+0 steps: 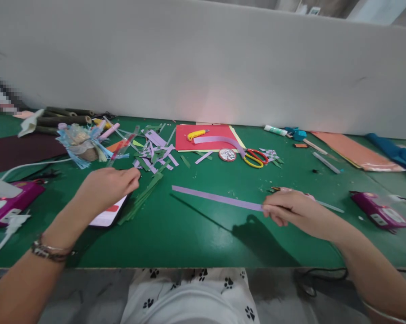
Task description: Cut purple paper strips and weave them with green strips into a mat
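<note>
In the head view my right hand (284, 207) pinches one end of a long purple paper strip (219, 198). The strip stretches leftward above the green table, and its shadow falls below it. My left hand (105, 189) is closed over a phone (110, 216) with a lit screen; what its fingers hold, if anything, is hidden. Just beyond that hand lies a clear, reddish slim item (122, 148) I cannot identify. Right of the phone are long green paper strips (142, 198). Behind them is a pile of purple and green paper cuttings (155, 150).
Scissors (255, 158) with red and yellow handles lie beside a round tin-like disc (227, 155). A yellow cutter (196, 134) rests on red paper (186, 144). A glue stick (275, 130) is near the white partition (203, 63). Purple power strips (380, 211) stand at both sides.
</note>
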### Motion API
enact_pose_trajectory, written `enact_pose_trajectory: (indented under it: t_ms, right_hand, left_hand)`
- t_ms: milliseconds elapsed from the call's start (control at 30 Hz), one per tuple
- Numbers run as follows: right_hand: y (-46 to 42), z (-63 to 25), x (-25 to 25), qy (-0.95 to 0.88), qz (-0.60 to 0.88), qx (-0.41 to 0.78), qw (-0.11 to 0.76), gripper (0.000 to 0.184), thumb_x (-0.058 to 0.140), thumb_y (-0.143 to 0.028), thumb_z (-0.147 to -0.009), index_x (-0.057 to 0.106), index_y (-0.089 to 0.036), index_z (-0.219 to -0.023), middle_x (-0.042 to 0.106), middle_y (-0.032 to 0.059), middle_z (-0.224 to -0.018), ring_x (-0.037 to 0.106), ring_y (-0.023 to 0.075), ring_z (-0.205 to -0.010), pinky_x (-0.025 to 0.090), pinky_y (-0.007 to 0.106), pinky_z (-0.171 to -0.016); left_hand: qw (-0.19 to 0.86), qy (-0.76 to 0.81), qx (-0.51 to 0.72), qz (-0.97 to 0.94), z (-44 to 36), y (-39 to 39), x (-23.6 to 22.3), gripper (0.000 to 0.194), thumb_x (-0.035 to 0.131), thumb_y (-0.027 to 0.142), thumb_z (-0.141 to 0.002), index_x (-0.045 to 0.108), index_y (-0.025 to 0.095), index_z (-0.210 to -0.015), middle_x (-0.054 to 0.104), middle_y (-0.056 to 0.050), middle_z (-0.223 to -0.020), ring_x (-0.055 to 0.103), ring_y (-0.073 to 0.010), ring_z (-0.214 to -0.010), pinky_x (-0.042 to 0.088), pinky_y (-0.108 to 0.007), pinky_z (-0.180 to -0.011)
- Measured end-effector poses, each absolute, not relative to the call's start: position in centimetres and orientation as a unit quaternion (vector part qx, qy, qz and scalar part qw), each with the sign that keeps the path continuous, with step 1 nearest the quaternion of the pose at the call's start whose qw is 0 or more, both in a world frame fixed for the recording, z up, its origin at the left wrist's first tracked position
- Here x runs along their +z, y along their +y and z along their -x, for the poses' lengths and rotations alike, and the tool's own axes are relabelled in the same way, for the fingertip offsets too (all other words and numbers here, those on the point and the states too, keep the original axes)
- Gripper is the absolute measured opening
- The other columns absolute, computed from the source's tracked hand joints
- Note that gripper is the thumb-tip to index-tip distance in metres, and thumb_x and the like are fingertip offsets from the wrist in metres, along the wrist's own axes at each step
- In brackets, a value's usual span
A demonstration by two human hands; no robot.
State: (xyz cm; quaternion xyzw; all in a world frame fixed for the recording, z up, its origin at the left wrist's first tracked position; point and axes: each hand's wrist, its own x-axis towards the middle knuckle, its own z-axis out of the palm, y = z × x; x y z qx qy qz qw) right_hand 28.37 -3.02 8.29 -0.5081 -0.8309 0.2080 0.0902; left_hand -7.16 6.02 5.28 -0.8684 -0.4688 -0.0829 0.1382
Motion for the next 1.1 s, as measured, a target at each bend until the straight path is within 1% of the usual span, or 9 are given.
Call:
enact_pose_trajectory:
  t_ms: [100,200,267,367,500,600,767,900,1100]
  right_hand:
    - [-2.9,-26.1,8.6,-0.882,0.451,0.127,0.053,0.040,0.027,-0.036,-0.091,0.053,-0.020,-0.064,0.056,-0.0007,-0.056,0.050,0.0123,-0.054,0.039,0.026,-0.062]
    - [-2.8,-24.1,9.0,-0.909,0.401,0.102,0.060,0.037,0.025,-0.031,-0.093,0.058,-0.022,-0.078,0.060,-0.0011,-0.064,0.052,0.0117,-0.058,0.039,0.027,-0.070]
    - [-2.7,-23.7,9.4,-0.912,0.393,0.086,0.077,0.038,0.024,-0.030,-0.093,0.059,-0.023,-0.080,0.060,-0.0015,-0.064,0.052,0.0118,-0.060,0.039,0.026,-0.069]
    - [-2.8,-24.2,9.7,-0.910,0.403,0.034,0.089,0.039,0.025,-0.029,-0.093,0.060,-0.023,-0.077,0.059,-0.0014,-0.061,0.054,0.0123,-0.061,0.040,0.026,-0.067]
    - [-3.1,-24.1,8.7,-0.897,0.416,-0.109,0.101,0.031,0.032,-0.020,-0.090,0.061,-0.021,-0.080,0.063,0.0000,-0.070,0.056,0.0126,-0.065,0.035,0.034,-0.087]
    - [-3.4,-22.6,7.4,-0.893,0.408,-0.149,0.119,0.027,0.035,-0.015,-0.087,0.060,-0.020,-0.080,0.062,-0.0002,-0.069,0.055,0.0116,-0.063,0.031,0.035,-0.092]
    - [-2.9,-20.8,5.7,-0.884,0.386,-0.194,0.177,0.031,0.035,-0.011,-0.084,0.051,-0.019,-0.059,0.050,-0.0042,-0.048,0.043,0.0092,-0.047,0.037,0.025,-0.074]
    - [-2.5,-20.9,5.2,-0.885,0.382,-0.197,0.180,0.029,0.038,-0.011,-0.081,0.047,-0.018,-0.054,0.047,-0.0037,-0.045,0.040,0.0090,-0.044,0.030,0.023,-0.055]
    - [-2.7,-21.0,4.9,-0.890,0.383,-0.170,0.179,0.026,0.039,-0.008,-0.076,0.048,-0.018,-0.054,0.046,-0.0040,-0.044,0.038,0.0085,-0.043,0.025,0.022,-0.050]
  left_hand:
    - [0.040,-0.359,-0.172,0.917,3.5,4.6,5.9,0.034,0.025,0.033,-0.088,0.055,0.017,-0.089,0.063,-0.005,-0.087,0.056,-0.0163,-0.080,0.040,-0.025,-0.070]
    - [-0.055,-0.237,-0.189,0.951,-0.9,2.4,6.4,0.038,0.035,0.045,-0.087,0.052,0.018,-0.106,0.057,-0.007,-0.112,0.051,-0.0190,-0.102,0.037,-0.029,-0.084]
    - [-0.115,-0.207,-0.163,0.958,-2.6,1.2,6.6,0.032,0.034,0.042,-0.088,0.057,0.019,-0.092,0.064,-0.003,-0.091,0.056,-0.0146,-0.084,0.037,-0.027,-0.079]
    - [-0.130,-0.219,-0.144,0.956,-3.1,0.5,6.5,0.042,0.023,0.033,-0.093,0.055,0.018,-0.072,0.058,0.003,-0.060,0.048,-0.0099,-0.053,0.036,-0.026,-0.068]
    - [-0.112,-0.255,-0.107,0.954,-2.7,0.9,5.8,0.039,0.025,0.032,-0.093,0.052,0.018,-0.068,0.053,0.003,-0.055,0.047,-0.0109,-0.050,0.032,-0.024,-0.057]
    - [-0.114,-0.271,-0.086,0.952,-3.3,1.1,5.4,0.036,0.030,0.030,-0.091,0.050,0.018,-0.064,0.053,0.002,-0.054,0.049,-0.0121,-0.050,0.027,-0.025,-0.049]
    - [-0.164,-0.283,-0.096,0.940,-4.3,1.1,5.3,0.033,0.033,0.023,-0.088,0.048,0.018,-0.059,0.053,0.004,-0.049,0.047,-0.0112,-0.046,0.027,-0.025,-0.047]
    - [-0.246,-0.290,-0.081,0.921,-3.8,1.1,5.3,0.033,0.034,0.020,-0.088,0.051,0.018,-0.059,0.054,0.006,-0.047,0.047,-0.0091,-0.044,0.031,-0.022,-0.050]
    - [-0.282,-0.294,-0.051,0.912,-2.8,0.9,5.1,0.032,0.035,0.028,-0.090,0.058,0.020,-0.068,0.051,0.007,-0.042,0.050,-0.0093,-0.047,0.033,-0.019,-0.054]
